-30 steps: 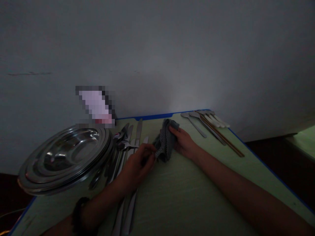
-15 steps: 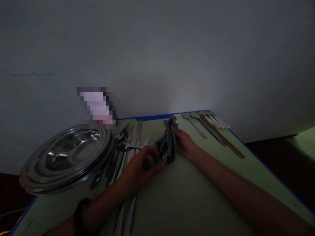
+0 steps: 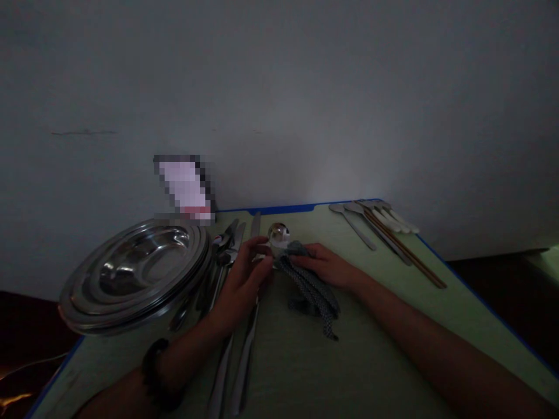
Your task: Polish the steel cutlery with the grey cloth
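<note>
My left hand (image 3: 244, 273), with a dark bracelet at the wrist, is curled with its fingertips and thumb at the left edge of a shiny metal spoon (image 3: 278, 234). Only the spoon's rounded bowl shows; its handle is hidden by the cloth and hands. A grey-blue patterned cloth (image 3: 312, 291) is bunched in my right hand (image 3: 325, 265), closed just below the spoon's bowl. The loose end of the cloth droops toward the table. Beneath and beside my left hand lie several metal knives (image 3: 240, 372), forks and spoons.
Stacked metal plates (image 3: 135, 273) stand on the left of the green table (image 3: 349, 361). A pixelated upright device (image 3: 186, 186) leans by the wall (image 3: 279, 105). At the back right lie metal spoons (image 3: 356, 227), brown chopsticks (image 3: 406, 250) and white-handled cutlery (image 3: 397, 221).
The spoon's bowl has come down and left, close to my left fingertips. My left hand has risen from the lower end of the cloth, whose loose end now hangs right and down.
</note>
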### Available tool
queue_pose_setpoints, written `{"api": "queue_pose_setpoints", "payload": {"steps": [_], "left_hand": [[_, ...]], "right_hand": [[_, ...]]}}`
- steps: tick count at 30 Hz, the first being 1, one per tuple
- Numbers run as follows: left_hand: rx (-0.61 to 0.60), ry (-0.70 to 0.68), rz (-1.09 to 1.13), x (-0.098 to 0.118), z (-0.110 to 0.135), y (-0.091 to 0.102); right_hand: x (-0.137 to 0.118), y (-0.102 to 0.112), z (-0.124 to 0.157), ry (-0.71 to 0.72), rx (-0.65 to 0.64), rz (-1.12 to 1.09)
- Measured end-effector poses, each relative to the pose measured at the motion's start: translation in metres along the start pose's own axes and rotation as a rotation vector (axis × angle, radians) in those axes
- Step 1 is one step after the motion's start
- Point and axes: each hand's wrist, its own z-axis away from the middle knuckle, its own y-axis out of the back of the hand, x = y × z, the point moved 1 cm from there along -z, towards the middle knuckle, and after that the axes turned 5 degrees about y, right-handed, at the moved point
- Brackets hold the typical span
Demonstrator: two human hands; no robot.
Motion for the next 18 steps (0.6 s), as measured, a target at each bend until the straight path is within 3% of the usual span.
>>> {"api": "queue_pose_setpoints", "payload": {"steps": [6,11,18], "left_hand": [[0.099,0.126,-0.076,0.001,-0.001,-0.001],[0.148,0.138,-0.150,0.000,-0.003,-0.001],[0.201,0.087,0.046,-0.004,-0.001,-0.003]], "right_hand": [[-0.006,-0.005,0.003,0.089,-0.162,0.383],[-0.012,-0.010,0.004,0.102,-0.197,0.449],[-0.015,0.000,0.021,0.092,-0.227,0.544]]}}
